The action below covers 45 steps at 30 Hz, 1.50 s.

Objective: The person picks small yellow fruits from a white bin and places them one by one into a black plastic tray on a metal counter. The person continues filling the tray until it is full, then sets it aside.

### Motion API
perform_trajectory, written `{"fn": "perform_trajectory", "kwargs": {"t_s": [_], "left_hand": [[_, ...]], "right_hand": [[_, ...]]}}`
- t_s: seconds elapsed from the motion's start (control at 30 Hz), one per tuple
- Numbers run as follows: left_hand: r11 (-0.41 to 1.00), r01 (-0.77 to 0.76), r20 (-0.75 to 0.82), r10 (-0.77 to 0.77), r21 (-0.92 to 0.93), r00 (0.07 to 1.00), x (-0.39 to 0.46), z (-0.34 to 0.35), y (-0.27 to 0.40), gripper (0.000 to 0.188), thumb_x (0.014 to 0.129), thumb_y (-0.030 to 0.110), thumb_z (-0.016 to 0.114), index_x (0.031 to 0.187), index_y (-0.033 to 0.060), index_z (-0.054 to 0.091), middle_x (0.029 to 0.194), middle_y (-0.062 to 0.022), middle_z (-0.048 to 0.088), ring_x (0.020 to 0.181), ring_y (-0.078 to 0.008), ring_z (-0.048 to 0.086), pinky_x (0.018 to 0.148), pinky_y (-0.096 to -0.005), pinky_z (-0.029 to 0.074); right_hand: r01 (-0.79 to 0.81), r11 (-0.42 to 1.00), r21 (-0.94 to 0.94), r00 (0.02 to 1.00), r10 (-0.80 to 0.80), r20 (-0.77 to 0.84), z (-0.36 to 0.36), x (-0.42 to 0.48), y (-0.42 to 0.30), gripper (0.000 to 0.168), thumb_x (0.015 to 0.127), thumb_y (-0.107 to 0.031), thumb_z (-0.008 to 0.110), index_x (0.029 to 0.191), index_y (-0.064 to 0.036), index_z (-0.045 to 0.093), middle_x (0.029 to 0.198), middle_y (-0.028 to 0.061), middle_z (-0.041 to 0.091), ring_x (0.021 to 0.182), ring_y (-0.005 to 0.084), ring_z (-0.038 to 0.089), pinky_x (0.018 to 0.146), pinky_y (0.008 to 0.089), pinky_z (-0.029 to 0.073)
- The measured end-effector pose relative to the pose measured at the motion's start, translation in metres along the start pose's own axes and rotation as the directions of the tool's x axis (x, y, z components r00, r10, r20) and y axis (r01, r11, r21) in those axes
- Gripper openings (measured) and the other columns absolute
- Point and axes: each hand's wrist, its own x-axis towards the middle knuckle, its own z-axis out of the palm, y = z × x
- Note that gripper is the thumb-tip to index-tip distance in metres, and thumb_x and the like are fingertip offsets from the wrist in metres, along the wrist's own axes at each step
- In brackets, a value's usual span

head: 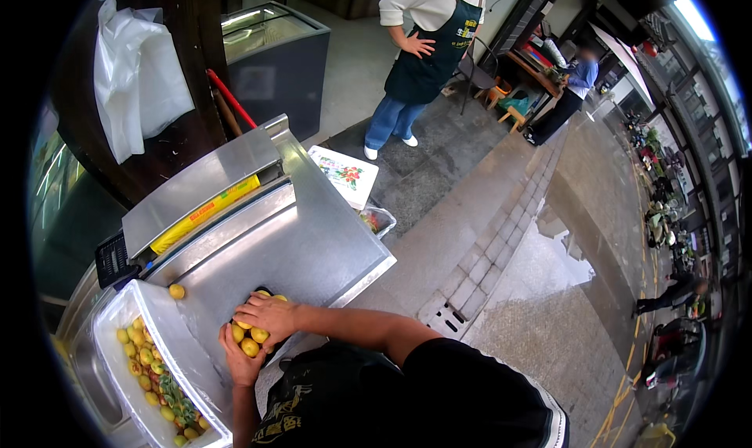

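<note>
My left hand (pixel 241 354) and my right hand (pixel 270 317) cup a heap of round yellow fruits (pixel 249 347) from two sides. The fruits sit in a small black tray (pixel 265 289), mostly hidden under them and my hands. My right fingers spread across the top of the heap, while my left fingers and thumb press against its near left side. Beneath is a stainless-steel counter (pixel 329 225). One loose yellow fruit (pixel 176 291) lies farther left. Beside my left hand stands a white box lined with clear plastic (pixel 197 342), holding many yellow-green fruits (pixel 144 354) and some green leaves (pixel 176 398).
A wrapping machine's metal housing (pixel 205 183) with a yellow strip (pixel 205 213) borders the counter's back. White plastic bags (pixel 138 84) hang above. A printed white box (pixel 343 175) stands beyond the counter. A person in an apron (pixel 432 54) stands by a display freezer (pixel 276 66).
</note>
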Motion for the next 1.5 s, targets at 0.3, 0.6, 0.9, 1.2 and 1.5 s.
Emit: {"fn": "perform_trajectory", "kwargs": {"t_s": [0.3, 0.6, 0.9, 1.2, 1.5], "left_hand": [[1.000, 0.014, 0.023, -0.014, -0.014, 1.000, 0.000, 0.000, -0.001, 0.108, 0.056, 0.016, 0.087, 0.144, 0.0030, 0.025, 0.142, -0.0244, 0.031, 0.128, -0.0432, 0.038, 0.107, -0.0456, 0.037], [1.000, 0.028, 0.027, -0.028, 0.004, 0.999, 0.000, 0.000, -0.001, 0.109, 0.055, 0.017, 0.086, 0.144, 0.0047, 0.024, 0.141, -0.0230, 0.031, 0.127, -0.0435, 0.039, 0.105, -0.0466, 0.039], [1.000, 0.008, 0.020, -0.008, 0.009, 1.000, 0.001, 0.000, -0.001, 0.108, 0.056, 0.017, 0.086, 0.144, 0.0046, 0.024, 0.141, -0.0233, 0.032, 0.126, -0.0444, 0.040, 0.104, -0.0477, 0.040], [0.999, 0.031, 0.019, -0.031, -0.009, 0.999, -0.002, 0.001, -0.002, 0.111, 0.056, 0.015, 0.086, 0.145, 0.0031, 0.021, 0.142, -0.0254, 0.030, 0.128, -0.0454, 0.038, 0.107, -0.0479, 0.038], [0.998, 0.051, 0.016, -0.050, -0.029, 0.999, 0.000, 0.002, -0.004, 0.110, 0.060, 0.022, 0.087, 0.145, 0.0017, 0.020, 0.141, -0.0268, 0.032, 0.128, -0.0455, 0.039, 0.104, -0.0467, 0.040]], "right_hand": [[-0.008, 1.000, -0.019, 1.000, 0.008, -0.005, 0.004, 0.000, 0.002, 0.094, 0.057, -0.042, 0.082, 0.134, -0.002, 0.045, 0.137, 0.0169, 0.045, 0.116, 0.0333, 0.047, 0.109, 0.0461, 0.029], [-0.010, 1.000, -0.021, 1.000, 0.010, -0.013, 0.004, 0.000, 0.001, 0.096, 0.056, -0.043, 0.082, 0.135, -0.002, 0.045, 0.135, 0.0164, 0.046, 0.117, 0.0335, 0.046, 0.109, 0.0470, 0.030], [-0.007, 1.000, -0.029, 1.000, 0.006, -0.023, 0.005, 0.000, 0.001, 0.097, 0.055, -0.044, 0.082, 0.135, -0.002, 0.045, 0.134, 0.0159, 0.047, 0.117, 0.0328, 0.046, 0.108, 0.0451, 0.031], [-0.022, 0.999, -0.036, 0.999, 0.021, -0.023, 0.007, -0.001, 0.001, 0.099, 0.054, -0.046, 0.082, 0.135, -0.002, 0.045, 0.135, 0.0167, 0.046, 0.118, 0.0330, 0.046, 0.110, 0.0471, 0.029], [0.029, 0.997, -0.072, 0.999, -0.030, -0.023, 0.012, 0.016, -0.009, 0.093, 0.061, -0.052, 0.076, 0.133, -0.002, 0.047, 0.138, 0.0179, 0.045, 0.127, 0.0360, 0.042, 0.111, 0.0565, 0.024]]}}
